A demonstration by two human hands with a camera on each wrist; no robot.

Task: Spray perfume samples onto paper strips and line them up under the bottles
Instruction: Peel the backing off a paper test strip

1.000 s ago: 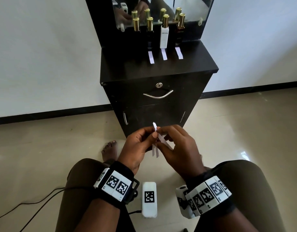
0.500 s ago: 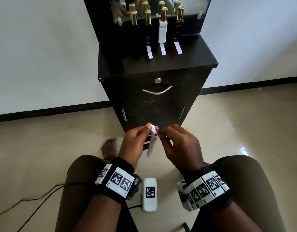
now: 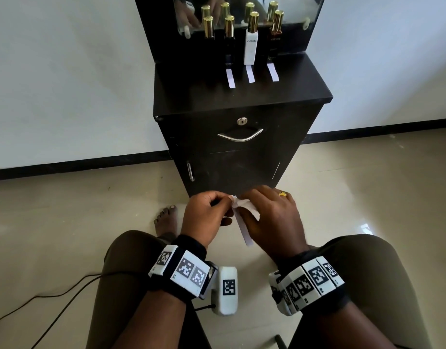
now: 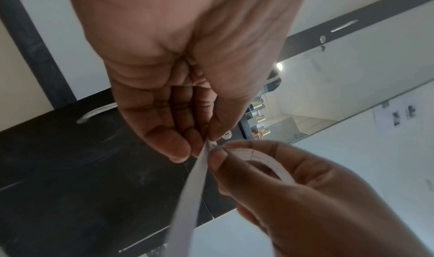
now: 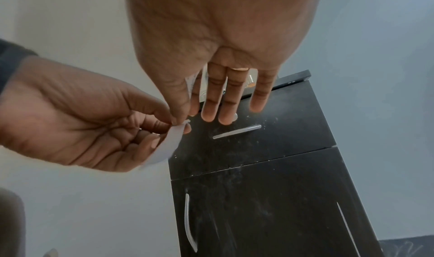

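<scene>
Both hands meet low in front of the black cabinet [image 3: 242, 96]. My left hand [image 3: 225, 204] pinches the top of a white paper strip [image 3: 244, 233] that hangs down between the hands. My right hand [image 3: 243, 201] pinches the same top end with thumb and forefinger and keeps more curled white paper [image 4: 270, 161] under its fingers. On the cabinet top stand several gold-capped bottles: two dark ones [image 3: 229, 39] on the left, a white one [image 3: 251, 46], a brown one [image 3: 276, 36]. Strips [image 3: 250, 74] lie below the three right-hand bottles.
A mirror [image 3: 292, 21] rises behind the bottles. The cabinet front has a drawer handle [image 3: 240, 137] and a lock. Between my knees on the tiled floor sits a white marker block [image 3: 228, 288]; a black cable [image 3: 40, 298] runs off left. A bare foot [image 3: 166, 217] is beside the cabinet.
The hands have stayed together in front of the cabinet. The strip that hung straight from the left hand's pinch now slants down to the right, and more white paper shows under the right fingers.
</scene>
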